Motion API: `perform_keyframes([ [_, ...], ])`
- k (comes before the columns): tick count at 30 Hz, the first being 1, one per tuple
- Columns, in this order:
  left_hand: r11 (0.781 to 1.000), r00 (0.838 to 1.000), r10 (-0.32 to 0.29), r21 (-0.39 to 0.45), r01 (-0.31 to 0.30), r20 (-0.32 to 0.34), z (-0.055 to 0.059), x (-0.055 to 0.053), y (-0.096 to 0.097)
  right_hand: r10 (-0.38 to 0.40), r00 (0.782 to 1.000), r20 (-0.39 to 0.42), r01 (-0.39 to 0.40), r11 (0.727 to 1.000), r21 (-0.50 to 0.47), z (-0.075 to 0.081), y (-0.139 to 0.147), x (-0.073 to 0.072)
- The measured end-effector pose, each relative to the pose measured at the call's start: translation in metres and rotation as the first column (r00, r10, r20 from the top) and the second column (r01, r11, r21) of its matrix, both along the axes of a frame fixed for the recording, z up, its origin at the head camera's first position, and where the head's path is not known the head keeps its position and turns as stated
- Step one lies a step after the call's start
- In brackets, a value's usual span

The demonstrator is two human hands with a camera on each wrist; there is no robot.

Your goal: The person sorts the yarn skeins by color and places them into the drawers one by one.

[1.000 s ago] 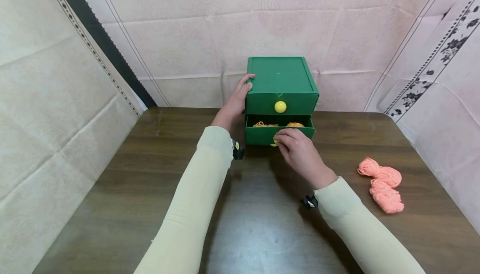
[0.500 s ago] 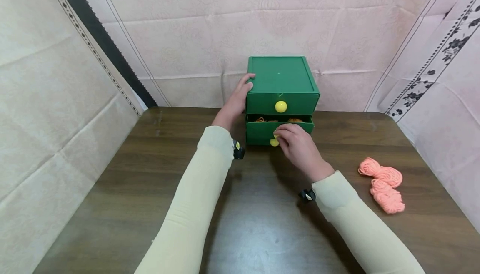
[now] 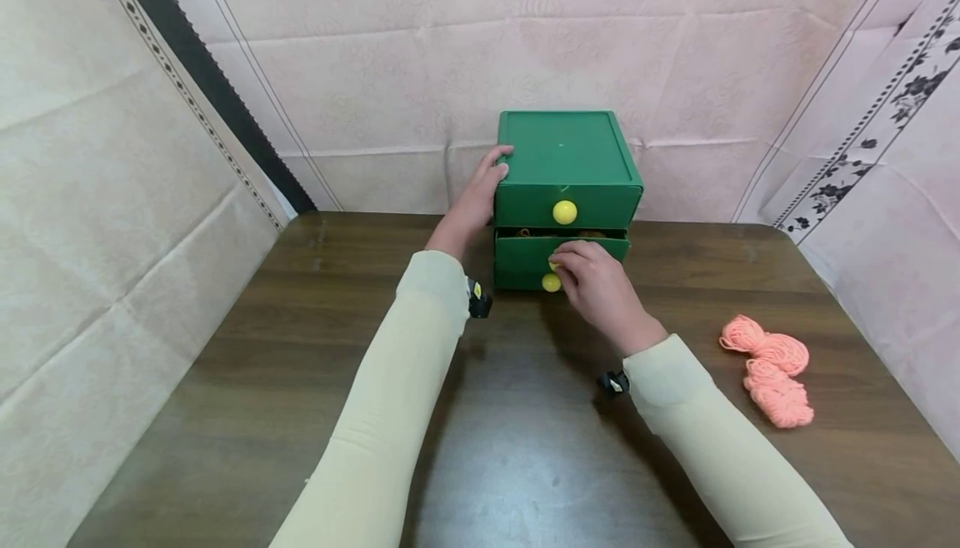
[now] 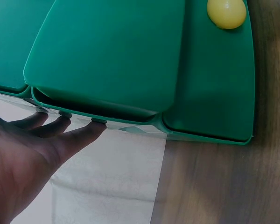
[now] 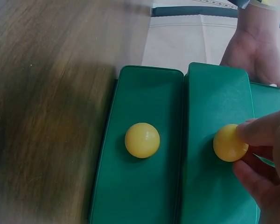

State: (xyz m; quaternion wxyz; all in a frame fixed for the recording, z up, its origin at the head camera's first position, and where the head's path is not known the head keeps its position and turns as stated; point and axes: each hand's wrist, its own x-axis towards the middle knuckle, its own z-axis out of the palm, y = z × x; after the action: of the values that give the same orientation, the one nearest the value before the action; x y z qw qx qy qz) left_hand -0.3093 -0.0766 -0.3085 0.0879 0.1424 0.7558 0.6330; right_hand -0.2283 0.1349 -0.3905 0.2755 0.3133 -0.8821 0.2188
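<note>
A green drawer cabinet (image 3: 564, 148) with yellow ball knobs stands at the back of the table. Its middle drawer (image 3: 521, 258) juts out partway; only a narrow gap shows its contents, mostly hidden. My right hand (image 3: 600, 290) pinches that drawer's yellow knob (image 5: 229, 143) between thumb and fingers. Below it, the bottom drawer's knob (image 5: 142, 140) is untouched. My left hand (image 3: 474, 202) rests against the cabinet's left side, thumb near the top edge. In the left wrist view, the extended fingers (image 4: 79, 140) touch the side wall beside the protruding drawer.
Coral-pink yarn skeins (image 3: 771, 371) lie on the wooden table (image 3: 360, 348) to the right. A pale cloth backdrop (image 3: 360, 98) hangs close behind the cabinet and along both sides.
The middle drawer has slid inward, narrowing its opening and hiding the orange-yellow things inside. My right hand has moved forward with the knob; the left hand stays in place on the cabinet.
</note>
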Motion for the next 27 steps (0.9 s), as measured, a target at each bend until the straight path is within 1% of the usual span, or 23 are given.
perform_keyframes([
  [8, 1.000, 1.000, -0.001, -0.019, 0.000, -0.008, 0.000, -0.001, 0.000, -0.016, 1.000, 0.013, 0.016, 1.000, 0.007, 0.000, -0.001, -0.004],
  [18, 1.000, 1.000, -0.001, -0.002, 0.001, 0.010, 0.000, -0.002, 0.000, -0.029, 1.000, 0.013, 0.029, 0.999, 0.019, -0.001, -0.002, -0.009],
  [27, 1.000, 1.000, 0.002, 0.000, -0.002, 0.018, 0.001, 0.000, 0.000, -0.039, 0.999, 0.017, 0.039, 0.999, 0.007, -0.003, -0.003, -0.013],
])
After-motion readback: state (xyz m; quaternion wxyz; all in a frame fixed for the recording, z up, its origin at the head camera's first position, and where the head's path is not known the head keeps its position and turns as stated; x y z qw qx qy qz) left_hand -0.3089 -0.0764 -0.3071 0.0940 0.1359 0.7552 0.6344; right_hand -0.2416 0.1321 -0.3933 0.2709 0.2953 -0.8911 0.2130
